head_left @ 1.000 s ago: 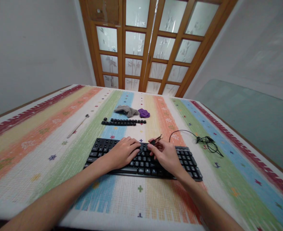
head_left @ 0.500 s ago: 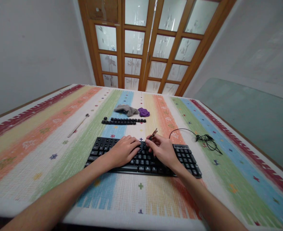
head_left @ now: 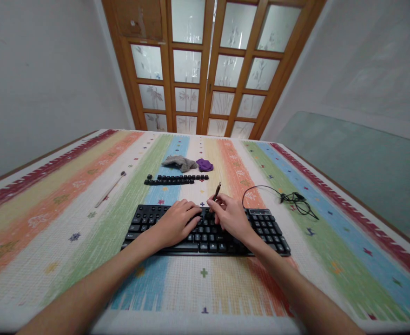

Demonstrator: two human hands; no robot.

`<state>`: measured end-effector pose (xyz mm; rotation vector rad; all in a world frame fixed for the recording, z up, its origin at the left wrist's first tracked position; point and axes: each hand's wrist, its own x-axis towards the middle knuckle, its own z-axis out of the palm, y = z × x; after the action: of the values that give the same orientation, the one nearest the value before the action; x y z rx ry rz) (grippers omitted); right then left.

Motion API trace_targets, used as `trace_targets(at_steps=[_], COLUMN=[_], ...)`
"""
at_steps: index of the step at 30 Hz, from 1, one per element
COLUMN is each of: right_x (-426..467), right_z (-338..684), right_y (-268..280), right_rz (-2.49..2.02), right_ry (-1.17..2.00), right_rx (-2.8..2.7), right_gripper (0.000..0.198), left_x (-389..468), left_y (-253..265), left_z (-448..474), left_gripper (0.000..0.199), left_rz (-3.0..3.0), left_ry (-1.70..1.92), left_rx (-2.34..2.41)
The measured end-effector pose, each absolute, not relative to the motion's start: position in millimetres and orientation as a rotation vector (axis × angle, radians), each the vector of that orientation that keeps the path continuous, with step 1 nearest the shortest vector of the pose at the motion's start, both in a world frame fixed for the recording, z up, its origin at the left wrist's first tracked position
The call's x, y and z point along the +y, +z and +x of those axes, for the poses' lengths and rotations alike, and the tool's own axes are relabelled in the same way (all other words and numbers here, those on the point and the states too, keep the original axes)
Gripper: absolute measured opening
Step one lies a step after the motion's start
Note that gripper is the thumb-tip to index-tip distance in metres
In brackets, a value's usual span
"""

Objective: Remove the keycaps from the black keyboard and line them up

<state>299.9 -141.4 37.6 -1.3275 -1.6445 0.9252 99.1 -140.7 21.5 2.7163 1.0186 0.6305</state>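
A black keyboard (head_left: 212,247) lies on the striped tablecloth in front of me. My left hand (head_left: 180,224) rests on its middle-left keys, palm down with fingers stretched out. My right hand (head_left: 230,215) pinches a slim dark tool (head_left: 217,190) with a brass-coloured upper end, held nearly upright over the upper keys. The tool's lower end is hidden by the fingers, so I cannot tell its exact kind or whether it touches a key. Beyond the keyboard, loose black keycaps (head_left: 172,182) are lined up in two rows.
A grey cloth (head_left: 180,163) and a purple cloth (head_left: 204,164) lie behind the keycaps. On the left is a thin brush-like stick (head_left: 110,190) with a dark head. The keyboard's cable (head_left: 297,200) is bundled at right. Wooden glazed doors (head_left: 205,93) stand beyond the table.
The tool in my right hand has turned more upright, and that hand has shifted slightly left. My left hand stays on the keys. The whole view has tilted up a little.
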Motion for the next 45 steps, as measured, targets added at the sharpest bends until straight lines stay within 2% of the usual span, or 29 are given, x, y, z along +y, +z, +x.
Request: trace_targets(at_steps=[5, 13, 17, 25, 31, 34, 45], right_x=[-135, -146, -152, -158, -158, -159, -162], right_z=[312, 317, 317, 322, 327, 329, 331], right_y=[37, 42, 44, 46, 46, 47, 51], right_rz=[-1.322, -1.163, -1.153, -1.170, -1.235, -1.252, -1.252], right_ry=[1.025, 0.995, 0.953, 0.850, 0.684, 0.651, 0.662], right_rx=[-1.547, -1.593, -1.608, -1.682, -1.699, -1.694, -1.674], right_gripper=[0.036, 0.035, 0.031, 0.019, 0.020, 0.020, 0.018], left_x=[-141, -138, -136, -126, -104, -78, -13], left_y=[22, 31, 40, 51, 61, 56, 22], left_z=[99, 99, 104, 113, 113, 111, 108], left_gripper=[0.023, 0.022, 0.022, 0.012, 0.012, 0.012, 0.009], left_rz=[2.705, 2.560, 2.574, 2.663, 2.692, 2.807, 2.977], left_ry=[0.627, 0.747, 0.802, 0.694, 0.705, 0.789, 0.642], left_rx=[1.018, 0.984, 0.952, 0.884, 0.815, 0.928, 1.224])
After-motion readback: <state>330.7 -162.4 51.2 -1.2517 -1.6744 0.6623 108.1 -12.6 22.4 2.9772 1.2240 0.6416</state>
